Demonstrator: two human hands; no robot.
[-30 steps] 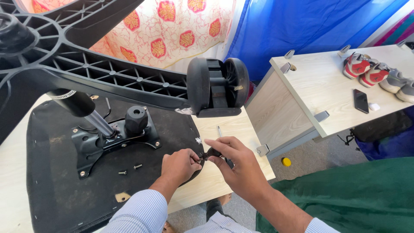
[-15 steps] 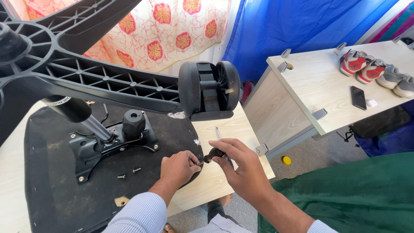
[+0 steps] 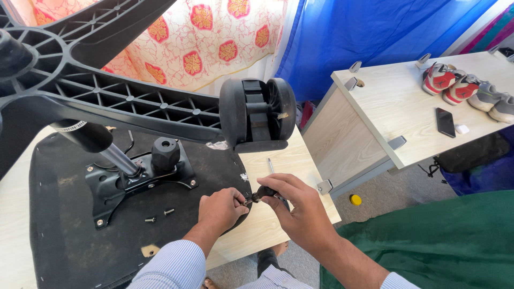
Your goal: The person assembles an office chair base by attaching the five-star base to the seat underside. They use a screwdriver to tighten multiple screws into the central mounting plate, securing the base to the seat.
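A small screw (image 3: 247,202) is pinched by left hand (image 3: 220,210) fingertips at the seat edge; a dark-handled screwdriver (image 3: 264,192) is gripped by right hand (image 3: 300,206), tip approx. at the screw. Step in hand, prob.: seating screw on tip. Next calls for steady alignment. Beyond: loose screws (image 3: 159,215), mounting plate (image 3: 134,179), caster (image 3: 258,115).

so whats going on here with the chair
A person in a striped shirt works over an office chair turned upside down on a pale wooden table. The left hand and the right hand meet at the edge of the black seat underside, pinching a small dark part between the fingertips. Two loose screws lie on the seat near the metal mounting plate. The star base with its caster wheel sticks up above the hands.
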